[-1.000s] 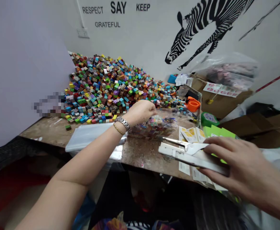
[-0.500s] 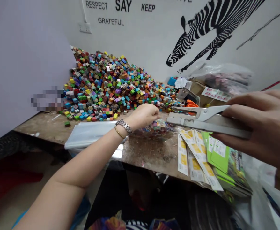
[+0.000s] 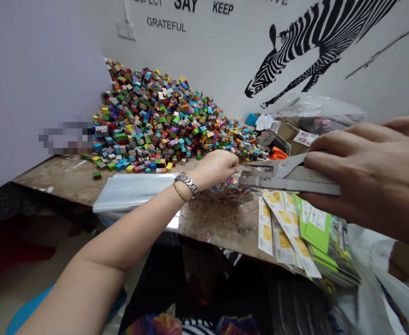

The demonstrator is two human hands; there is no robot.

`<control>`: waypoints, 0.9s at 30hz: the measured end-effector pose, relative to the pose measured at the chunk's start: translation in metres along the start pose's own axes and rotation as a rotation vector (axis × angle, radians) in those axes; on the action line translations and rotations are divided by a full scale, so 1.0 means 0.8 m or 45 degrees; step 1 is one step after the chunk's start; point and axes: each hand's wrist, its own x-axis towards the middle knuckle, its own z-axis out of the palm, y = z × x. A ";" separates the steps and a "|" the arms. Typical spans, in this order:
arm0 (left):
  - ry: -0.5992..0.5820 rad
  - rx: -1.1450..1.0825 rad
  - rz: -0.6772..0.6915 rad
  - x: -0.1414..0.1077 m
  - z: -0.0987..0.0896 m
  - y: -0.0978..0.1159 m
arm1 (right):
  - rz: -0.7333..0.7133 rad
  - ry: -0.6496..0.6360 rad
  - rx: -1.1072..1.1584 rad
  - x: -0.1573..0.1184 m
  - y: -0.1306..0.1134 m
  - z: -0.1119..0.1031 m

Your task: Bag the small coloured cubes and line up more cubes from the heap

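My left hand (image 3: 219, 168), with a metal watch and a thin bracelet on its wrist, is closed at the near end of the cube pile. Its fingers pinch the edge of a clear plastic bag (image 3: 230, 188) with colourful contents lying on the table. My right hand (image 3: 361, 163) is wrapped round a grey hand-held sealer (image 3: 291, 179). The tool's jaws point left, stand slightly apart and are close beside my left fingers at the bag. Whether the bag's edge lies between the jaws is unclear.
Colourful cubes (image 3: 162, 116) form a large pile against the wall. Flat clear bags (image 3: 127, 190) lie at the table's front left. Yellow-and-white strips (image 3: 284, 223) and green booklets (image 3: 318, 228) lie at the right. Behind them are an orange-handled object (image 3: 278, 153) and plastic bags (image 3: 323, 109).
My right hand has moved left with the sealer, bringing its jaws nearer to my left hand. The view has shifted slightly. My left hand keeps its pinch.
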 end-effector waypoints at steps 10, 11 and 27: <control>-0.003 -0.119 -0.037 0.004 -0.001 -0.002 | -0.086 -0.039 -0.173 0.002 -0.009 -0.012; -0.004 -0.132 -0.039 0.004 -0.001 -0.002 | -0.090 -0.043 -0.176 0.002 -0.011 -0.014; -0.032 -0.133 0.006 0.001 -0.001 -0.002 | 0.008 -0.279 -0.162 0.032 -0.021 -0.023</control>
